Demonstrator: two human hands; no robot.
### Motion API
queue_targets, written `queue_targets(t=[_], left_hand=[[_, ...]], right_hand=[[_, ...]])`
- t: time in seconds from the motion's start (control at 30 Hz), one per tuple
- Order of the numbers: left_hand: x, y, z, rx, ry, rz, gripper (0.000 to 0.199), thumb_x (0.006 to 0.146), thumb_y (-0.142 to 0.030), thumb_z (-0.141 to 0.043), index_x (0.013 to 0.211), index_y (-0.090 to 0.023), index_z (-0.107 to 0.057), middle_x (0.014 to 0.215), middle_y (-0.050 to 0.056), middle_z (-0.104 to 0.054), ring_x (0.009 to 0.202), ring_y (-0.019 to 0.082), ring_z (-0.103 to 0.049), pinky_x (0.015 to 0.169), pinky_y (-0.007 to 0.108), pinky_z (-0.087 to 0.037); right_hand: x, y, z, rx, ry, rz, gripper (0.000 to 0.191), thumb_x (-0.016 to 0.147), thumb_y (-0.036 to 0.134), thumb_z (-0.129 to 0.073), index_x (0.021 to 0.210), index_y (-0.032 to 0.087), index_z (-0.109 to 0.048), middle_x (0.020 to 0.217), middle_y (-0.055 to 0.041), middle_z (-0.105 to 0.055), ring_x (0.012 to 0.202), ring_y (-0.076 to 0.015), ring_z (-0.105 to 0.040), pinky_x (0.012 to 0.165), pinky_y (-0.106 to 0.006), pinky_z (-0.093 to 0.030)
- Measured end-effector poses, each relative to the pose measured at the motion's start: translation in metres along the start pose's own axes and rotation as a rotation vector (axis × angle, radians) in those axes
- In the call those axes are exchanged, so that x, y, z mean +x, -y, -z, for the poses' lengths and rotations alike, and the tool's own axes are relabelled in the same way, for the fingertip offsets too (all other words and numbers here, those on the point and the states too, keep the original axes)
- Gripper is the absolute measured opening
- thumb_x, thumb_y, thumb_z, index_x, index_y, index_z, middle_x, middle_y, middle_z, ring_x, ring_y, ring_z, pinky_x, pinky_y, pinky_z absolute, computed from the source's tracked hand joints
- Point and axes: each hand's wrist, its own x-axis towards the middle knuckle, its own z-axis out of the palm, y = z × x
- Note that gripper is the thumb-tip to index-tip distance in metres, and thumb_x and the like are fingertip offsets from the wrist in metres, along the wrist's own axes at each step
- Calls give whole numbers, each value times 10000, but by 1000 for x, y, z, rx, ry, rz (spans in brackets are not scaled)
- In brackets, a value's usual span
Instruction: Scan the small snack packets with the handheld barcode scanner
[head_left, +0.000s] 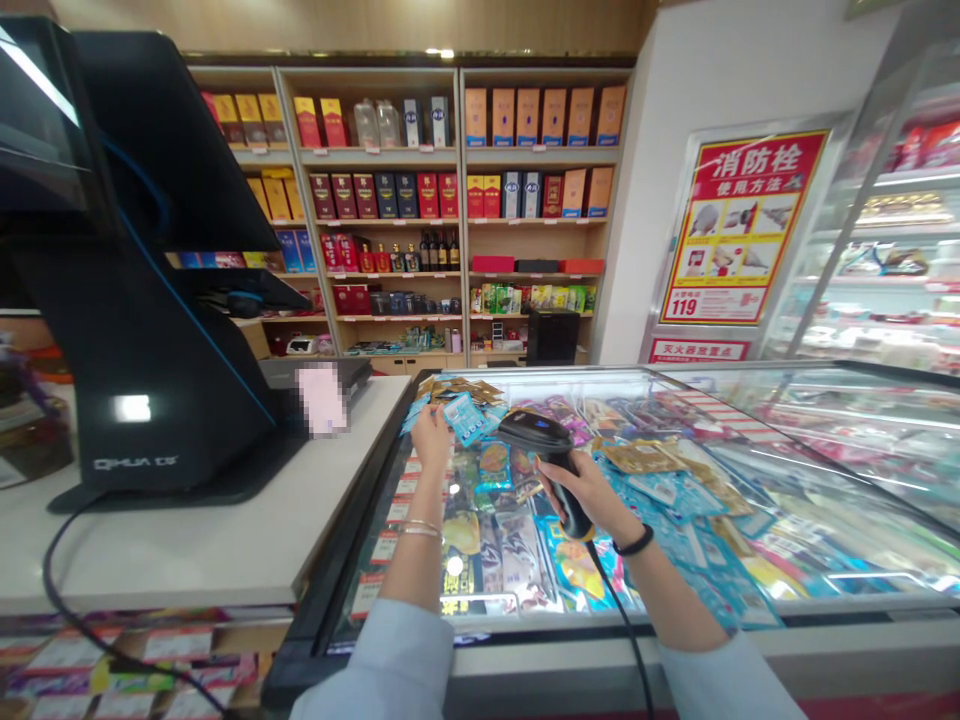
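My right hand is wrapped around the handle of a black barcode scanner, its head pointing left and its cable hanging down. My left hand pinches a light-blue packet by its edge, in front of the scanner's head. Just behind that hand, a heap of gold and blue packets lies on the glass top of a chest freezer. To the right of the scanner, more flat packets, blue ones and gold ones, are spread over the glass.
A black cash register terminal stands on the white counter at left. Shelves of boxes and bottles line the back wall. A red fire-hydrant notice hangs on the pillar. The scanner cable runs toward me.
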Motion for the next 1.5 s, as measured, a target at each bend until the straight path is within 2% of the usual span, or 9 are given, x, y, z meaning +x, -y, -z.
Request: queue_targets(t=[0.27, 0.4, 0.47, 0.63, 0.9, 1.1, 1.23, 1.37, 1.5], left_hand=[[-3, -7, 2, -11, -4, 19, 227, 925, -311, -506, 1000, -174, -672, 833, 96, -736, 838, 251, -714, 786, 330, -524], [-5, -13, 5, 10, -18, 32, 179, 908, -269, -525, 897, -174, -676, 777, 87, -712, 827, 256, -709, 801, 342, -529], [-6, -14, 5, -72, 4, 109, 148, 894, -241, -547, 828, -174, -661, 692, 58, -671, 743, 239, -698, 758, 335, -539], [-7, -12, -5, -408, 109, 430, 184, 889, -169, -541, 710, -177, -584, 543, -18, -544, 511, 155, -600, 590, 275, -530], [-10, -21, -12, -522, 198, 622, 170, 937, -144, -471, 782, -193, -524, 617, -10, -604, 544, 116, -617, 570, 218, -516], [-29, -37, -21, -607, 366, 677, 177, 961, -215, -479, 802, -186, -551, 684, 11, -654, 638, 127, -675, 610, 223, -541], [-46, -46, -31, -594, 474, 674, 49, 854, -159, -632, 828, -167, -591, 699, 15, -665, 632, 121, -663, 664, 249, -569], [-63, -60, -43, -500, 519, 544, 303, 710, -90, -747, 963, -175, -604, 746, -13, -659, 658, 106, -643, 770, 329, -594], [-85, -81, -67, -480, 528, 387, 592, 703, -27, -704, 1241, -196, -526, 935, 27, -692, 810, 135, -676, 837, 360, -581]], right_hand=[[0, 3, -1, 8, -12, 5, 365, 816, 511, -678, 708, 186, -553, 463, 35, -544, 317, -101, -476, 328, -209, -372], [0, 2, -1, 4, -11, 8, 367, 818, 514, -674, 708, 186, -554, 464, 39, -541, 319, -103, -476, 330, -214, -376], [0, 1, 0, -2, -11, 7, 363, 823, 506, -673, 698, 186, -553, 458, 39, -539, 319, -103, -474, 332, -214, -372], [1, 2, -2, -26, -17, -35, 371, 819, 498, -674, 652, 194, -542, 440, 35, -539, 316, -100, -465, 334, -214, -368], [2, 5, -1, 178, -201, -77, 366, 705, 515, -733, 725, 190, -564, 529, 37, -567, 349, -102, -483, 319, -220, -398], [-20, 25, 37, 187, -329, -103, 381, 686, 521, -749, 704, 191, -558, 527, 31, -568, 368, -104, -493, 316, -220, -411], [-43, 42, 75, 146, -408, -49, 374, 692, 508, -759, 717, 183, -575, 549, 26, -582, 371, -102, -500, 322, -219, -424], [-70, 61, 113, 132, -512, -18, 357, 678, 473, -778, 760, 172, -606, 559, 24, -586, 376, -103, -501, 319, -216, -420], [-96, 73, 151, 167, -577, -13, 337, 667, 427, -789, 819, 170, -632, 566, 29, -585, 385, -106, -510, 323, -211, -416]])
